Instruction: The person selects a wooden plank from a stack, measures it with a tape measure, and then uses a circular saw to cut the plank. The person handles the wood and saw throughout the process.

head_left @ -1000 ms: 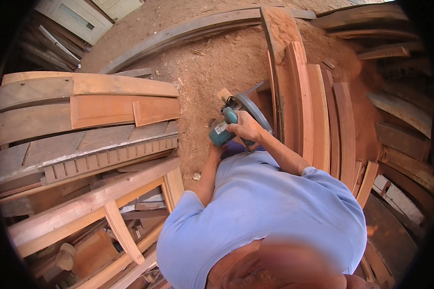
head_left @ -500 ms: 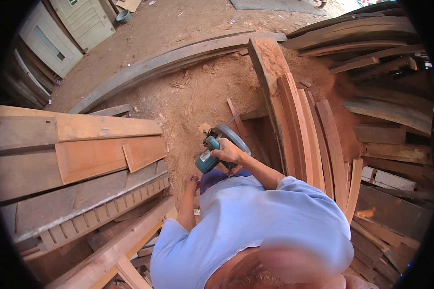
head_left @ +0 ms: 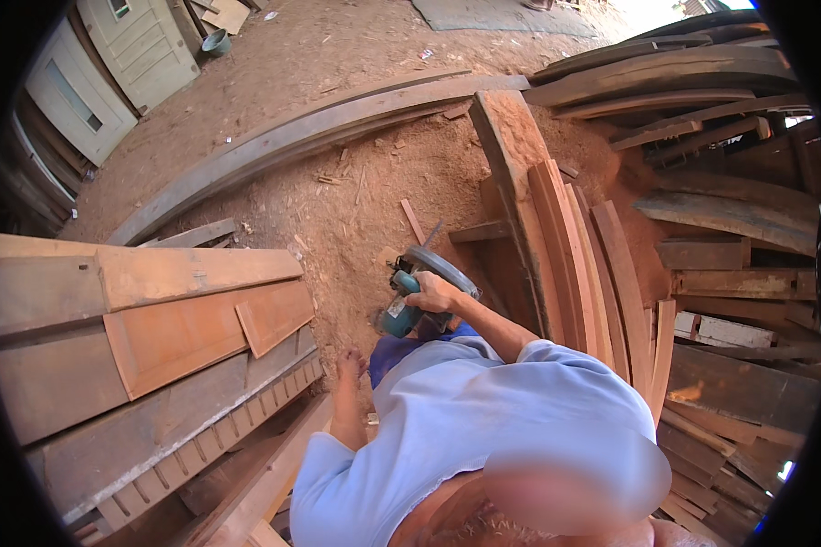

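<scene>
My right hand (head_left: 433, 293) is closed round the handle of a teal portable circular saw (head_left: 400, 314). The saw hangs in front of my body, its grey round guard (head_left: 443, 263) facing the long planks on the right. My left hand (head_left: 351, 364) hangs low at my left side, its fingers loosely apart with nothing visible in them. It is nearest to the stacked wooden panels (head_left: 201, 269) on the left. The saw's underside and blade are mostly hidden.
A thick sawdust-covered beam (head_left: 509, 137) and upright planks (head_left: 561, 246) stand close on the right. A long beam (head_left: 310, 123) lies across the dusty ground ahead. More timber (head_left: 702, 73) is piled at the far right. Pale doors (head_left: 87, 91) lean at the far left.
My left hand has moved slightly left and down, away from my body. The saw, still in my right hand, has turned a little. The surroundings have shifted slightly left in view.
</scene>
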`<state>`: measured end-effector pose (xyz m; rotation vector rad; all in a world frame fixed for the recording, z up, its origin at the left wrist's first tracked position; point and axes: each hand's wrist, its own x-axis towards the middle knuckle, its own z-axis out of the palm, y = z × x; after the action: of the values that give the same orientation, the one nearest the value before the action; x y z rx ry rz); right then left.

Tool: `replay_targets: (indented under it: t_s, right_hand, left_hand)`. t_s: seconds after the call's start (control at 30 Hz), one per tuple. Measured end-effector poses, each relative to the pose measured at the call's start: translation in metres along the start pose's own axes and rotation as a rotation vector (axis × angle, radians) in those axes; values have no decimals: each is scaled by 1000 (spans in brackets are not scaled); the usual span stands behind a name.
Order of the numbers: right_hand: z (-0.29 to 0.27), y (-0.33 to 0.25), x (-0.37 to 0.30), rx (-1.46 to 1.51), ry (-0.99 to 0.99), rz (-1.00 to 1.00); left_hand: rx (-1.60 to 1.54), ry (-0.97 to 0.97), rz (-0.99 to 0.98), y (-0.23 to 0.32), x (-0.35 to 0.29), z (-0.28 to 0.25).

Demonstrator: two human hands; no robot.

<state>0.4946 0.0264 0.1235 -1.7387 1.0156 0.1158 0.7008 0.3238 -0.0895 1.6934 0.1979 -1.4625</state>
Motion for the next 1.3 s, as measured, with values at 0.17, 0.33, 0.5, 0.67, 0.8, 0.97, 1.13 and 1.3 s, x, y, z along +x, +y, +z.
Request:
replay_targets:
  t_s: [0.17, 0.33, 0.5, 0.67, 0.8, 0.97, 1.13, 1.3]
  right_hand:
    - [-5, -2, 28, -4, -23, 66]
    - [-20, -6, 66, -25, -94, 72]
    - [-37, -18, 108, -37, -159, 57]
    - [-35, -6, 161, -163, -177, 42]
    - [-34, -12, 198, -230, -212, 56]
    - [-10, 4, 249, -323, -221, 64]
    - [13, -4, 290, -394, -273, 130]
    - [45, 13, 314, -529, -318, 109]
  left_hand:
    - [170, -18, -2, 12, -3, 25]
    - [606, -61, 153, 37, 32, 31]
    - [948, -158, 229, 84, 52, 54]
    - [1108, -93, 109, 140, 61, 90]
    - [1185, -207, 26, 111, 72, 89]
    - [1180, -172, -57, 119, 58, 81]
    - [1105, -153, -118, 88, 58, 50]
    - [1131, -80, -132, 125, 48, 69]
